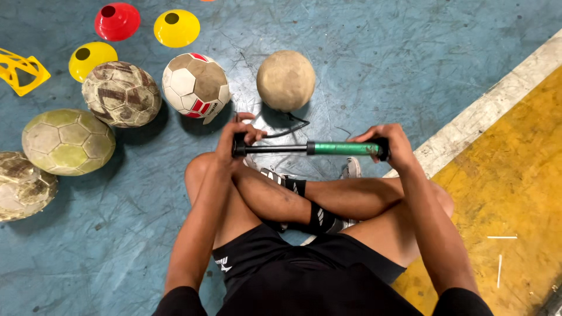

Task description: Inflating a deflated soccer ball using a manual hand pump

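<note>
While the scuffed, faded leather balls [121,93] lie well apart at the left on the worn blue floor [117,246], the left hand [237,137] is clenched round the black handle end of a slim hand pump [310,148]. Its long axis runs level, left to right, above the crossed shins. The right hand [392,143] wraps the smooth green barrel's far end. A thin black hose [290,126] curls toward the tan, dusty ball [285,80] just beyond.

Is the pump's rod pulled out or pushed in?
Pulled out: the hand pump shows bare black rod between its green barrel and the left hand.
</note>
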